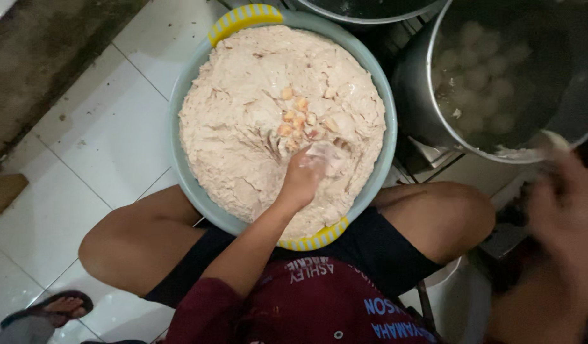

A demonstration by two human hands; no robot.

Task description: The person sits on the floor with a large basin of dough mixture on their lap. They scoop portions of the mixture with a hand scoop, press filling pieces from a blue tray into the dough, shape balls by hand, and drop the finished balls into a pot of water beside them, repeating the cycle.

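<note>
**Basin still full, pot partly filled**

At the lower left of the frame a sandalled foot (52, 309) rests on the white tiled floor (109, 134). In the centre, between your knees, sits the pale blue basin (186, 95) with yellow handles, heaped almost to the rim with pinkish paste (243, 114). Your left hand (303, 175) is sunk in it near the middle, fingers curled together around a lump of paste. At the upper right, the metal pot (412, 89) holds pale formed balls (479, 70) in water, so some are made, though most paste remains. Your right hand (565, 210) is blurred at the right edge by the pot; whether its fingers are apart or closed I cannot tell.
</note>
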